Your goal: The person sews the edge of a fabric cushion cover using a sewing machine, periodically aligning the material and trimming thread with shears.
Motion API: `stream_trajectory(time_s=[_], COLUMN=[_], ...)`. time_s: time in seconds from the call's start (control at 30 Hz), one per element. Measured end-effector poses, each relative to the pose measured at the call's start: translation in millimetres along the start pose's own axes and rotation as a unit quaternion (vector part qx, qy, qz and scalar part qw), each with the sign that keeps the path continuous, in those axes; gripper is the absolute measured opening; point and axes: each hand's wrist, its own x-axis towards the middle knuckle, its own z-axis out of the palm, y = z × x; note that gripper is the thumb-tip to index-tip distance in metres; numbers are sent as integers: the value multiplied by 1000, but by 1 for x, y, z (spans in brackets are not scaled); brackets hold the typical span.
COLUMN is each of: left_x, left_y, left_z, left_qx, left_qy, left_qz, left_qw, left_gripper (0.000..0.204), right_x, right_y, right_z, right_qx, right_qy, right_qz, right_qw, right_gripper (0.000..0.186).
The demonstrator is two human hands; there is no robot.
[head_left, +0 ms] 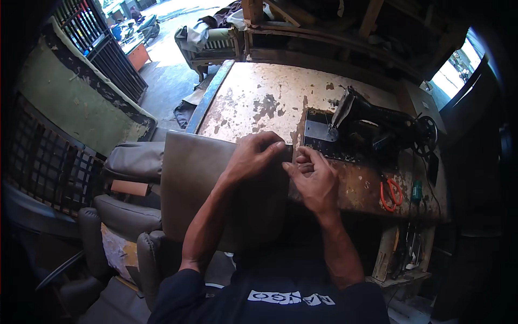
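Observation:
A large brown-grey panel of what looks like vinyl lies across the near left edge of the worktable and hangs toward my lap. My left hand rests at its far right corner, fingers curled and thumb pressed in on the edge. Just right of that corner is my right hand, closed with thumb and fingertips in a pinch; whatever is between them is too small to make out. Beyond my right hand stands a black sewing machine, its metal plate and needle area facing left. Neither hand touches it.
The worktable has worn, peeling paint. Orange-handled scissors and a green-capped item lie at its right front. Padded grey seat parts crowd the left. An armchair stands behind the table; a metal gate is farther left.

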Motion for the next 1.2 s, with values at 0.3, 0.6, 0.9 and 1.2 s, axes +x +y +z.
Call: stream_trajectory(time_s=[0.3, 0.6, 0.9, 1.2], left_x=[-2, -2, -4, -6], left_y=[-4, -5, -1, 2], left_z=[-4, 0, -1, -3], left_qx=[-17, -28, -21, -35], left_qy=[0, 13, 10, 12], left_qz=[6, 13, 8, 4], left_qw=[1000, 999, 1000, 999], left_gripper=[32, 32, 31, 32], right_x=[7, 7, 1, -2], right_y=[6, 22, 14, 20], right_z=[0, 5, 2, 4], right_qx=[94, 130, 89, 134], right_qy=[-115, -104, -79, -86], right_qz=[115, 76, 51, 68], right_qw=[982, 983, 992, 985], right_gripper=[31, 29, 29, 28])
